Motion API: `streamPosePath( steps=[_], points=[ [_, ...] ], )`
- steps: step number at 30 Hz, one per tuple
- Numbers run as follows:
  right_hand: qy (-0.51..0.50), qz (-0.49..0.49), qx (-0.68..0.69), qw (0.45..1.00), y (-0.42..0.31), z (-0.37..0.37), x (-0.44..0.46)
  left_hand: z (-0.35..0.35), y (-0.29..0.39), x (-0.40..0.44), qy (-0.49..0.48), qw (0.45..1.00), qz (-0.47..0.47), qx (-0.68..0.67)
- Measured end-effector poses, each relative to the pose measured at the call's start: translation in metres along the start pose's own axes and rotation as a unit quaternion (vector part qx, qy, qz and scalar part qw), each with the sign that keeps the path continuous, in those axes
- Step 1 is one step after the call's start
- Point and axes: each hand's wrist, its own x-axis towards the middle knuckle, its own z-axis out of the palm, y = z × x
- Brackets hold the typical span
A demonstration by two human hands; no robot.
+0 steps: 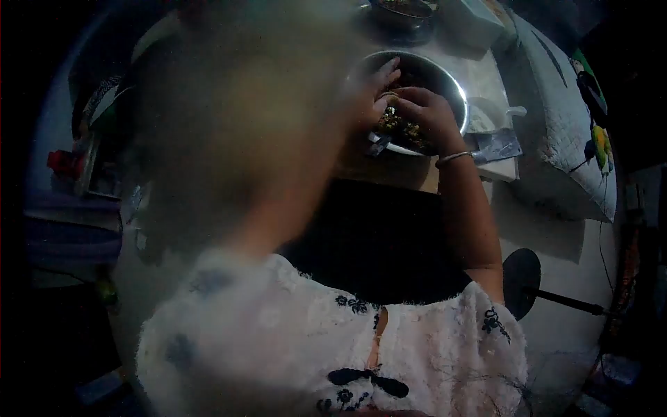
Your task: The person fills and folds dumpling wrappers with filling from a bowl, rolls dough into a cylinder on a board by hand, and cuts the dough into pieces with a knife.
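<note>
Both hands are over a shiny metal bowl [458,104]. Inside it lies a heap of small dark and golden pieces [399,128], too small to name. My left hand [375,94] is at the bowl's left side, partly veiled by a blur, with its visible fingers stretched up and apart. Reaching in from the right, my right hand [431,115] has its fingertips pressed together beside the left palm. A thin pale curved thing [390,95] shows where the hands meet; whether it is held I cannot tell. A bangle [453,159] circles the right wrist.
A crumpled clear plastic piece [379,144] is at the bowl's near edge. Right of the bowl lies a plastic packet [499,146]. Another bowl [403,10] stands beyond. A white cushioned block [563,132] is at right. A large blur covers the left-centre view.
</note>
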Motion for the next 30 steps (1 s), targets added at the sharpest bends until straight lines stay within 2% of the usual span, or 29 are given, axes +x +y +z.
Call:
streamPosePath(
  steps=[2,4,8,10,11,13,19,23,26,30],
  points=[
    [-0.014,0.010,-0.010,1.000,-0.004,-0.001,-0.002,0.000,0.003,0.000,0.022,1.000,0.005,0.016],
    [-0.007,0.011,0.009,1.000,0.001,-0.002,-0.001,-0.005,0.010,0.000,-0.032,0.997,-0.057,-0.049],
    [0.012,-0.001,-0.008,1.000,0.002,-0.003,-0.001,-0.004,0.016,-0.002,-0.046,0.986,-0.095,-0.133],
    [0.026,-0.004,-0.025,0.999,0.000,-0.002,-0.001,0.002,0.012,-0.003,0.021,0.980,-0.100,-0.172],
    [0.040,-0.007,-0.043,0.998,0.000,-0.001,-0.001,-0.001,0.016,-0.002,0.021,0.980,-0.099,-0.172],
    [0.058,-0.020,-0.048,0.997,0.003,-0.001,-0.002,-0.011,0.030,0.002,0.010,0.987,-0.162,-0.002],
    [0.089,-0.054,-0.081,0.991,-0.002,0.001,-0.005,-0.005,0.025,0.000,0.089,0.991,-0.096,0.006],
    [0.079,-0.066,-0.082,0.991,0.001,0.001,-0.004,-0.006,0.023,-0.002,0.099,0.992,-0.071,-0.023],
    [0.067,-0.092,-0.067,0.991,-0.002,0.002,-0.007,-0.007,0.020,-0.003,0.084,0.992,-0.095,0.021],
    [0.080,-0.091,-0.065,0.991,0.012,0.005,0.000,-0.004,0.004,-0.004,0.100,0.994,-0.036,0.016]
  ],
)
